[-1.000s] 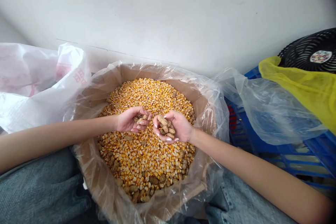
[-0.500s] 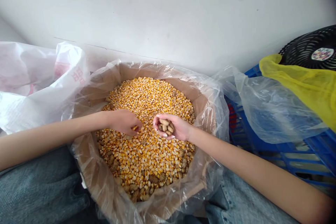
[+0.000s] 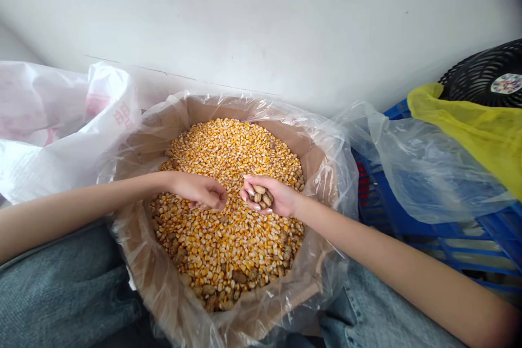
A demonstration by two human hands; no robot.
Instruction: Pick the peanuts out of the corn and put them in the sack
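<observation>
With a white wall (image 3: 261, 22) at twelve o'clock, a person's right hand (image 3: 282, 196) cups peanuts (image 3: 261, 197) toward three over a plastic-lined box (image 3: 316, 155) of corn kernels (image 3: 236, 244); the left hand (image 3: 198, 190), toward nine, curls inward, whatever it grips impossible to tell

From my remote seat I saw a plain white wall (image 3: 261, 16) filling the upper part of the view, marked by a thin dark line (image 3: 171, 74) and a few specks. It met a greyer stretch at far left. The light was soft and even; I could not tell its source. Against the wall at left slumped a white sack (image 3: 49, 174) with faded red print. At right stood a blue slatted crate (image 3: 385, 198), with clear plastic (image 3: 432, 174), yellow mesh (image 3: 481, 125) and a round black grille (image 3: 479, 76) over it.
</observation>
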